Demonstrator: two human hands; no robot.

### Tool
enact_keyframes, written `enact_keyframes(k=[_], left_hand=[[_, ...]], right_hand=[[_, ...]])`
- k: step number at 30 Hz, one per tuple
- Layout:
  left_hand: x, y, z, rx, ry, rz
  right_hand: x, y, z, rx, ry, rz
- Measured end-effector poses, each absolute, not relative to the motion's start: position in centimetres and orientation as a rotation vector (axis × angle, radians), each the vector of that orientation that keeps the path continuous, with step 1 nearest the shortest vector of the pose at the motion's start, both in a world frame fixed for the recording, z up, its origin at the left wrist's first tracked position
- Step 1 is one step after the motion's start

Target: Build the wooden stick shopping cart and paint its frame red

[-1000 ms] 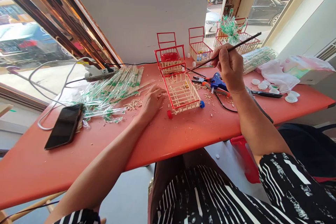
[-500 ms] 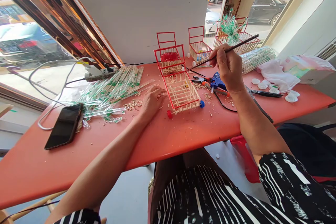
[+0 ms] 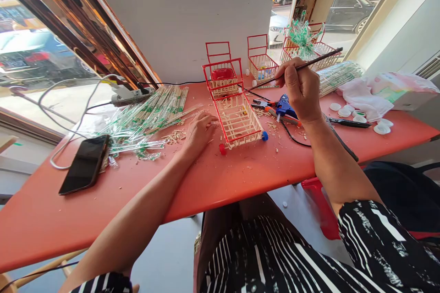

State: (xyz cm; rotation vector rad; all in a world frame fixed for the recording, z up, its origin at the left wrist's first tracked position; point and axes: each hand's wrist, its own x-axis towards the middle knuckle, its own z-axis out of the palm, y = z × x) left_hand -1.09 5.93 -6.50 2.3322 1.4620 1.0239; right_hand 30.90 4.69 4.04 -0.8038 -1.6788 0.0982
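A miniature shopping cart (image 3: 239, 121) made of wooden sticks stands on the table, its rim and handle painted red. It has a red cap wheel (image 3: 222, 149) and a blue cap wheel (image 3: 264, 136) at the near end. Just left of the basket, my left hand (image 3: 200, 132) rests on the tabletop with fingers loosely stretched toward the cart. My right hand (image 3: 299, 86) is raised to the right of the cart, closed around a thin dark paintbrush (image 3: 323, 58). The brush points left, its tip close to the cart's upper right side.
More carts (image 3: 263, 62) stand at the back of the orange table (image 3: 213, 187). A blue glue gun (image 3: 286, 106), pliers (image 3: 264, 103) and white caps (image 3: 344, 112) lie right. Wrapped chopsticks (image 3: 161, 105), a phone (image 3: 84, 165) and a power strip (image 3: 129, 97) are left.
The back end of the paintbrush has shifted slightly to the right with my right hand. My left hand and the cart stay in place.
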Motion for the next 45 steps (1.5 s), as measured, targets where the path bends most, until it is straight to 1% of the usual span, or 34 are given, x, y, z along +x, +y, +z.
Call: enact_keyframes(k=[13, 17, 23, 38, 45], left_hand=[[-0.97, 5.78, -6.24, 2.314, 1.466, 1.017], [-0.82, 5.71, -6.15, 2.288, 1.465, 1.028], [-0.78, 5.7, -6.06, 2.272, 1.475, 1.026], [-0.83, 5.92, -6.27, 2.309, 1.458, 1.036], [-0.84, 5.91, -6.25, 2.31, 1.458, 1.029]], right_hand=[[30.79, 5.05, 3.73, -0.873, -1.61, 0.172], [30.73, 5.08, 3.81, -0.861, -1.578, 0.154], [30.49, 5.32, 3.7, -0.797, -1.517, 0.226], [30.83, 5.47, 3.64, -0.846, -1.537, 0.169], [30.68, 5.11, 3.71, -0.84, -1.548, 0.221]])
